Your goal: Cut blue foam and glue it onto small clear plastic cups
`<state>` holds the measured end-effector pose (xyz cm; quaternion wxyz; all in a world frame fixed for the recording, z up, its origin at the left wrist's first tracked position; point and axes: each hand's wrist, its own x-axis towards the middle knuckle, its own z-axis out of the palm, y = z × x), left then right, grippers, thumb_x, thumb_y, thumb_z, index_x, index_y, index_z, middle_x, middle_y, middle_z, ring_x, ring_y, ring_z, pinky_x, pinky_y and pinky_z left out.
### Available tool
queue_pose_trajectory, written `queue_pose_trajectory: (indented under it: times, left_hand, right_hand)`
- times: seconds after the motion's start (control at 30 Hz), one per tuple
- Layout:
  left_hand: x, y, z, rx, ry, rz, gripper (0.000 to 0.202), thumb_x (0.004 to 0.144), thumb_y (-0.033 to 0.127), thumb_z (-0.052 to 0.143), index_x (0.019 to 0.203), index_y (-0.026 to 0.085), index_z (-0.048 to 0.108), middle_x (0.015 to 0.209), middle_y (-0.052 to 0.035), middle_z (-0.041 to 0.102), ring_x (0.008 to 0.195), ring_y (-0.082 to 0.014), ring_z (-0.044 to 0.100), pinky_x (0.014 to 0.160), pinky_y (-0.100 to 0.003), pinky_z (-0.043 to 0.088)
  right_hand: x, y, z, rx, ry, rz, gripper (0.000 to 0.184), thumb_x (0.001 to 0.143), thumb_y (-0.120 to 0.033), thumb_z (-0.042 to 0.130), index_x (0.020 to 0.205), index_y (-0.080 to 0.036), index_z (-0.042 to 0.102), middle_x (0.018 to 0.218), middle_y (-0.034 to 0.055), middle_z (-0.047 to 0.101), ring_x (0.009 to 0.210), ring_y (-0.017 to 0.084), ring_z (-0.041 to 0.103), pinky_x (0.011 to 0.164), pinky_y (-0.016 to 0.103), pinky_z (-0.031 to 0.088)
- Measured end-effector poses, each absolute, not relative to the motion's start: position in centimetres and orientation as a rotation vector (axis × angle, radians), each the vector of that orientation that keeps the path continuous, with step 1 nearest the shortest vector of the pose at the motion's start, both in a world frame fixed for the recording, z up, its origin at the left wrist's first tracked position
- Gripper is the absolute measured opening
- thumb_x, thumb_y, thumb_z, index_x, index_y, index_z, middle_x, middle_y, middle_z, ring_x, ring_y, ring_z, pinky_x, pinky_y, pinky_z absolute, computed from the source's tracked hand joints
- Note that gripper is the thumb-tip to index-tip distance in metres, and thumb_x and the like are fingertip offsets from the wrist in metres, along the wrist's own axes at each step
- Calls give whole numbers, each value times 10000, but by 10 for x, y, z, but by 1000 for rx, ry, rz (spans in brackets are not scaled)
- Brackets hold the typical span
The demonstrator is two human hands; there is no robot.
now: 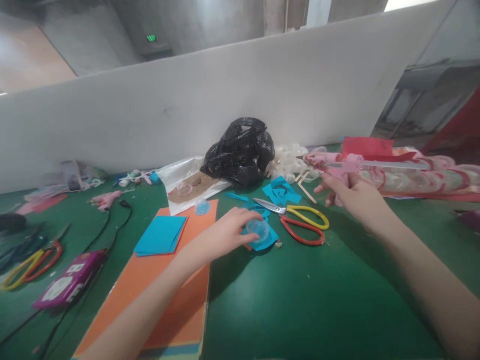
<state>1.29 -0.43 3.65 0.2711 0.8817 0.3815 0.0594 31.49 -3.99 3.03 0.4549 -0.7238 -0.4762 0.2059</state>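
Observation:
My left hand point(234, 227) has its thumb and fingers curved around the rim of a small clear plastic cup point(259, 231). The cup rests on a piece of blue paper point(270, 242) on the green table. Raised at the right, my right hand point(350, 192) is wrapped around the handle of a pink hot glue gun point(352, 165), its nozzle pointing left and a clear glue stick out of its back. Scissors point(305, 220) with one yellow and one red handle lie between my hands, near blue paper scraps point(281, 190).
Orange sheets point(180, 290) carry blue paper squares point(161, 235) and a small blue-filled cup point(202, 207). A black plastic bag point(242, 152) sits by the white partition point(168, 110). Leftward lie another glue gun point(107, 200), a purple box point(71, 280) with cords and more scissors point(33, 265).

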Motion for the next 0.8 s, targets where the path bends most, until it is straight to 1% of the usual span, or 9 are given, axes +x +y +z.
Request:
queue_pose_trajectory:
  times: [0.13,0.23,0.37,0.47,0.57,0.7,0.8]
  left_hand:
    - [15,-4,28,2429,986,136,356,963,366,605,1306,273,623,1236,-57,632,1198,-255,550,1010,-401,478]
    - [17,-5,21,2456,964,125,359,977,322,588,1328,253,608,1257,-71,610,1212,-252,542,1026,-406,473]
    - [23,-9,21,2521,934,84,371,990,291,576,1352,218,600,1268,-94,602,1229,-262,534,1044,-418,468]
    - [26,-11,21,2578,929,58,379,1001,293,557,1366,202,596,1256,-110,603,1228,-277,529,1032,-434,475]
    - [27,-12,20,2612,934,57,375,1011,306,534,1365,198,599,1253,-118,601,1232,-285,524,1016,-431,482]
    - [26,-12,19,2688,901,51,376,1028,316,492,1375,207,588,1236,-116,609,1196,-279,521,997,-426,475]
    - [25,-11,20,2752,888,43,370,1033,331,482,1364,217,600,1208,-105,629,1140,-271,527,964,-417,472]
  right_hand:
    - [315,-40,31,-1776,-1198,479,459,880,-619,573,783,-214,766,555,17,650,623,202,601,660,320,438]
    - [317,-39,27,-1778,-1195,482,447,877,-622,582,778,-226,765,555,14,650,632,215,617,664,330,456]
    - [320,-38,24,-1748,-1217,482,459,875,-633,582,744,-226,749,576,19,657,662,231,650,709,349,486]
    - [319,-38,25,-1776,-1240,456,469,877,-636,559,739,-230,749,572,24,655,670,235,637,722,356,477]
    - [317,-40,27,-1829,-1284,401,467,884,-629,536,764,-231,749,611,35,670,719,245,636,737,361,459]
    - [318,-43,27,-1914,-1364,298,463,902,-639,521,750,-228,670,665,41,677,700,251,642,675,357,445]
    - [325,-43,25,-1925,-1463,214,407,921,-619,519,841,-237,632,724,50,698,700,267,654,651,352,454]
